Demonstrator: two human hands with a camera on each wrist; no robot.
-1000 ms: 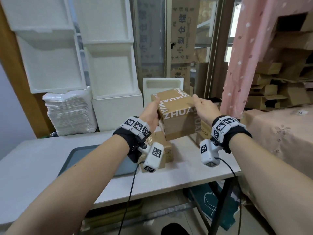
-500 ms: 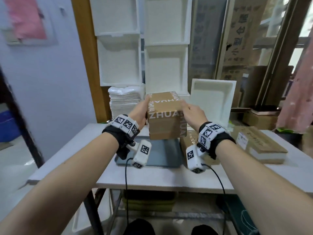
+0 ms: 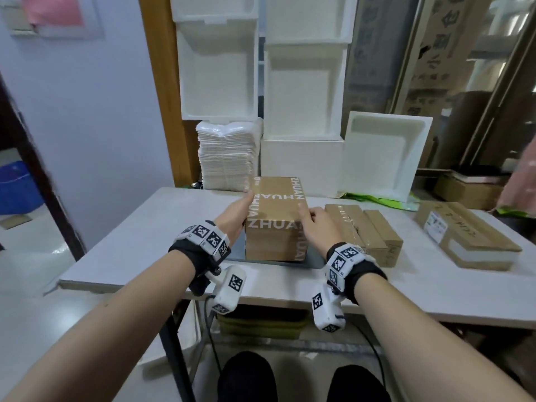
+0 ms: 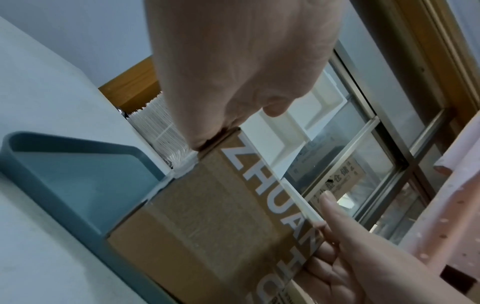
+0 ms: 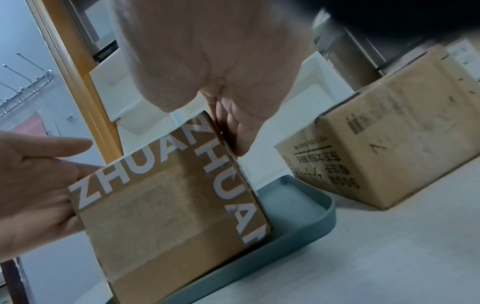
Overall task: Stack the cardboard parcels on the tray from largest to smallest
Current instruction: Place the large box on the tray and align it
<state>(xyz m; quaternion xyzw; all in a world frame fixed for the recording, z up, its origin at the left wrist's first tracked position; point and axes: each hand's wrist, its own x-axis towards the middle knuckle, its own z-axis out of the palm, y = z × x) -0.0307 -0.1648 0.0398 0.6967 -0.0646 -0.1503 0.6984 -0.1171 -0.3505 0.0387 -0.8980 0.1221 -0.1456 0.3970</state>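
A brown cardboard parcel [image 3: 274, 216] with white "ZHUAN" lettering stands on the grey-blue tray [image 3: 314, 260]. My left hand [image 3: 237, 216] lies flat against its left side, with the thumb along the top edge. My right hand [image 3: 319, 224] presses the right side with straight fingers. In the left wrist view the parcel [image 4: 207, 216] sits inside the tray's rim [image 4: 31, 164]. The right wrist view shows the parcel [image 5: 161, 209] low in the tray [image 5: 311, 218], between my left palm [image 5: 33, 179] and right fingers [image 5: 233, 131].
Two long brown parcels [image 3: 356, 230] lie just right of the tray, and a flat labelled parcel [image 3: 464, 236] lies farther right. White foam boxes [image 3: 301, 82], a stack of white sheets [image 3: 229, 158] and a leaning foam lid [image 3: 383, 158] line the table's back.
Both hands carried the lettered parcel leftward through the air and lowered it onto the tray. My head turned left with it.
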